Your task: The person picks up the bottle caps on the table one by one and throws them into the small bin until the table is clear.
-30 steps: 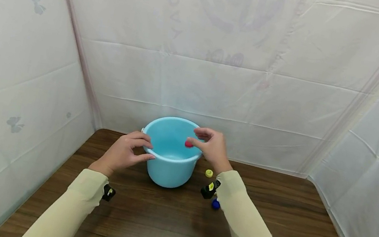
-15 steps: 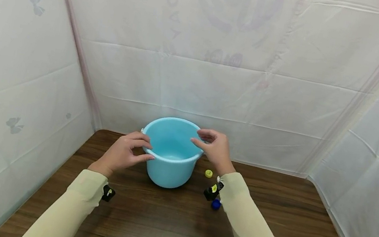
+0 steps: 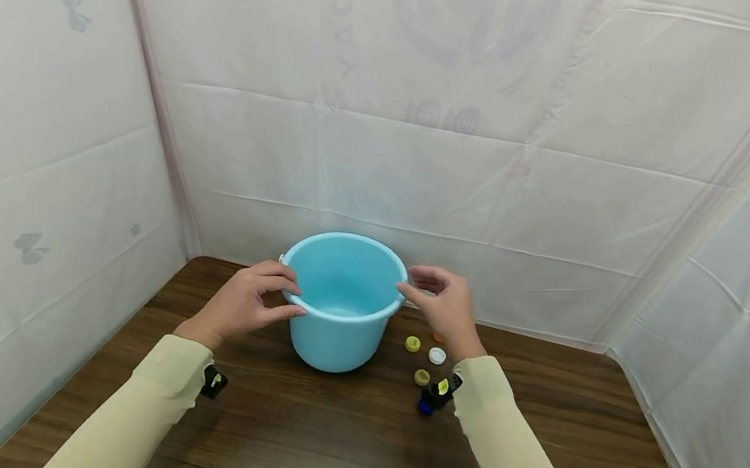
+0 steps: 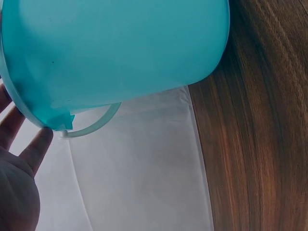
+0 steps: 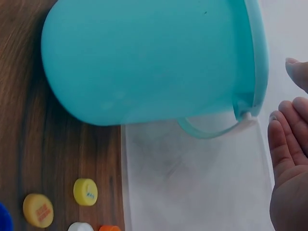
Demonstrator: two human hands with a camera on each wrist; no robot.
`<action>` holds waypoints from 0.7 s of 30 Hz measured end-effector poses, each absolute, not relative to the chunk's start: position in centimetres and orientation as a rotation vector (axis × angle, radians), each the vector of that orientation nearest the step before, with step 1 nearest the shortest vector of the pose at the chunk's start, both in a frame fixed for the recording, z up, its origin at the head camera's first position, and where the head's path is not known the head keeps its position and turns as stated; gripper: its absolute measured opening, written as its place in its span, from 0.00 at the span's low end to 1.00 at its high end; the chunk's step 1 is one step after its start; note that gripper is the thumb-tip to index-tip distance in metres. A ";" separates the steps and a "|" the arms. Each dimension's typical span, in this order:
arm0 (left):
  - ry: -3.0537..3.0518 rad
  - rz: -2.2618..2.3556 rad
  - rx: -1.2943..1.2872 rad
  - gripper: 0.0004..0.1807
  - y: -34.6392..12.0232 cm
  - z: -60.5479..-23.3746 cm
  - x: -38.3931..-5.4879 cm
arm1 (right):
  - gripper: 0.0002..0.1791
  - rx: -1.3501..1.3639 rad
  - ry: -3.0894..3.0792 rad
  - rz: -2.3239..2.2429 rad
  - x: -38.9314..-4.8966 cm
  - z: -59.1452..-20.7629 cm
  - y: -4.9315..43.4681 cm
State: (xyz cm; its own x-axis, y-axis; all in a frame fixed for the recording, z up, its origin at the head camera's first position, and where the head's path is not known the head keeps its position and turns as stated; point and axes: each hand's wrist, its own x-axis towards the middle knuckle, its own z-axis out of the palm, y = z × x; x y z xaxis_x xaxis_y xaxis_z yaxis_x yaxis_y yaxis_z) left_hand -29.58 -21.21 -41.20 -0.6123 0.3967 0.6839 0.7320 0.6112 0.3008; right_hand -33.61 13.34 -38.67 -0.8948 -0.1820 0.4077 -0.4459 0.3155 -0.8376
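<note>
A light blue bucket (image 3: 333, 344) stands upright on the table, and no contents show inside it from the head view. My left hand (image 3: 248, 302) grips its left rim, thumb outside and fingers over the edge; the left wrist view shows the thumb (image 4: 38, 149) against the rim near the handle joint. Just off the right rim is my right hand (image 3: 441, 304), its fingers (image 5: 279, 144) loosely bent and nothing between them. Below it lie small plastic caps: a yellow cap (image 3: 412, 344), a white cap (image 3: 437, 355), a tan cap (image 3: 421, 378) and a blue cap (image 3: 425, 408).
An orange cap (image 5: 110, 228) is partly cut off in the right wrist view. The bucket's handle (image 5: 207, 134) hangs at its far side. White sheeting (image 3: 386, 169) walls off the back and sides of the brown wooden table (image 3: 306, 456).
My right hand has let go of a red cap over the bucket and moved right, off the rim. White, tan and orange caps have come into view. My left hand has stayed put.
</note>
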 end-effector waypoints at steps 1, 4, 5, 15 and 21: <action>-2.269 -0.775 -0.886 0.13 -21.2 -41.2 -29.5 | 0.26 0.569 -2.346 1.619 -33.4 -38.8 13.6; -2.271 -0.775 -0.884 0.13 -21.2 -41.2 -29.4 | 0.24 0.551 -2.358 1.599 -33.0 -39.2 14.2; -2.270 -0.774 -0.884 0.13 -21.1 -41.2 -29.4 | 0.24 0.547 -2.362 1.585 -32.9 -39.4 14.5; -2.270 -0.773 -0.880 0.13 -21.2 -41.2 -29.5 | 0.23 0.490 -2.398 1.549 -32.1 -41.5 16.6; -2.269 -0.765 -0.881 0.13 -21.2 -41.1 -29.5 | 0.21 0.480 -2.405 1.510 -31.8 -42.7 17.4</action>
State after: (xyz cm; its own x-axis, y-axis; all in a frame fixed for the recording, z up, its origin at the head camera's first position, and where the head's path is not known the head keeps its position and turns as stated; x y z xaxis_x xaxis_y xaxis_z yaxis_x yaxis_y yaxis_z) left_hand -29.53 -21.17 -41.09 -0.6126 0.3954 0.6844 0.7291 0.6170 0.2961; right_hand -31.78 17.42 -42.73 -0.9115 -0.1384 0.3872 -0.4089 0.4048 -0.8179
